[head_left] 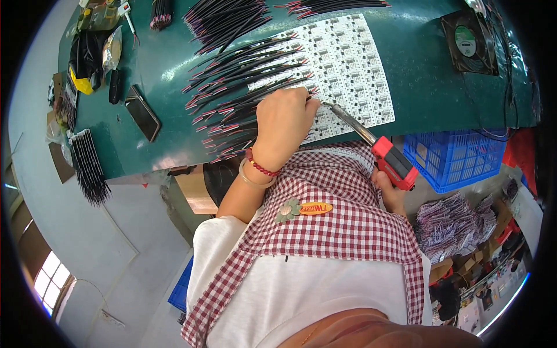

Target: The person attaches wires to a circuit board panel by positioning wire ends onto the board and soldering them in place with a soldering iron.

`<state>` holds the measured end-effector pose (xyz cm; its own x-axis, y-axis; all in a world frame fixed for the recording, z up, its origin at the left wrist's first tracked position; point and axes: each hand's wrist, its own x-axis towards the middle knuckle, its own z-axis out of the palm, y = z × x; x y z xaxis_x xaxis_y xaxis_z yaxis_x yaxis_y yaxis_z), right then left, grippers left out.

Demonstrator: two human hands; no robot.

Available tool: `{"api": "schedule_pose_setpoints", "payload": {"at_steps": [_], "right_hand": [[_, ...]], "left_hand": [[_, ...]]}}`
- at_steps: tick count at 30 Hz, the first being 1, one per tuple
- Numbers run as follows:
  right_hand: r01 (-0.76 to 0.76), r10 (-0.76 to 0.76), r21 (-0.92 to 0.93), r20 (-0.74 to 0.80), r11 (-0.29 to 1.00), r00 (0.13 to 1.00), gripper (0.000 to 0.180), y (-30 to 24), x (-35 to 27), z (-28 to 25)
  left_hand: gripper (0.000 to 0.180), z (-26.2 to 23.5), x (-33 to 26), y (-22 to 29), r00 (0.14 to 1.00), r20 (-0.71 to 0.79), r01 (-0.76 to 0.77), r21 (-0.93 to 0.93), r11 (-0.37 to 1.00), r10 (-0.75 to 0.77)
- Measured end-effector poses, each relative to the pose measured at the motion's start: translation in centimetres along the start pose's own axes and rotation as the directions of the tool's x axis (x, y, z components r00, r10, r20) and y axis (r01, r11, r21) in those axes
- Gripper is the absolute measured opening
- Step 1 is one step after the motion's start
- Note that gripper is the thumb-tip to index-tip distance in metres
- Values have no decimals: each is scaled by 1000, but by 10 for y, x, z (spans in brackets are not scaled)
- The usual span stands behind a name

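Note:
My left hand is closed at the edge of a white circuit board panel, thumb and finger pinched on a black wire; the hand hides most of that wire. My right hand grips a red and black soldering iron. Its metal shaft points up and left, with the tip beside my left thumb, over the panel. Rows of black wires with red and white ends fan out leftward from the panel, which carries many small repeated circuits.
More wire bundles lie at the back of the green table. A phone rests to the left, with wired strips over the edge. At right stand a fan and, below the tabletop, a blue crate.

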<state>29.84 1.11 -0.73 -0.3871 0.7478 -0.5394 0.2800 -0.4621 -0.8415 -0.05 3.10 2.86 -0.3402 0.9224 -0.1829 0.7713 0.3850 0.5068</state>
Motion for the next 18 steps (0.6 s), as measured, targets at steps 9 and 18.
{"api": "schedule_pose_setpoints", "payload": {"at_steps": [9,18], "right_hand": [[199,-202,-44,-59,979,978,35,5,0,3],[57,-52,89,-57,994,997,21,2,0,2]], "left_hand": [[25,-1,0,1,1000,4,-21,47,999,21],[26,2,-2,1,1000,-11,-23,32,999,23]]}}
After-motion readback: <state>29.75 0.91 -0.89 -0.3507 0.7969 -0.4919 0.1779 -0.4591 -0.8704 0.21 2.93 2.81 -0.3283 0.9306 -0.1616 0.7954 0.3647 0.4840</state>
